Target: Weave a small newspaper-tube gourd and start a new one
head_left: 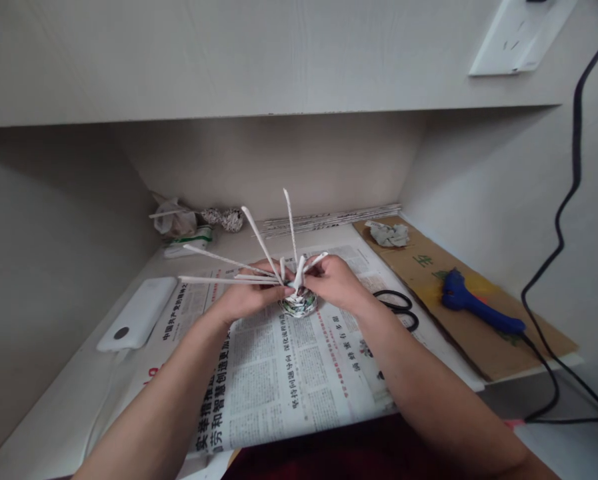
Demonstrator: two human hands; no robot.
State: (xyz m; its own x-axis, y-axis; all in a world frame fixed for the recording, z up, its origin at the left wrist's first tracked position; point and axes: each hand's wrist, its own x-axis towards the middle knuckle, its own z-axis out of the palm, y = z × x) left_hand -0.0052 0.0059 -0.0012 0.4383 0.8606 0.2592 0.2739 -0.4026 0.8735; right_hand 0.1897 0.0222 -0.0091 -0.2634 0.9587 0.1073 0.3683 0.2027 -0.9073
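Observation:
Low over the newspaper I hold a small round woven paper piece (pixel 299 307), with several white rolled paper sticks (pixel 263 235) fanning up and out to the left from its top. My left hand (pixel 251 297) is closed on its left side, the thumb at the base of the sticks. On the other side my right hand (pixel 336 283) is closed in a pinch at a short paper stick (pixel 315 262) that points up to the right. Both hands partly hide the woven piece.
Black-handled scissors (pixel 396 303) lie beside my right forearm. A blue glue gun (pixel 471 303) with a black cord rests on cardboard (pixel 503 357), near crumpled paper (pixel 389 233). A white power bank (pixel 139 313) is at left; long paper sticks (pixel 329 219) lie behind.

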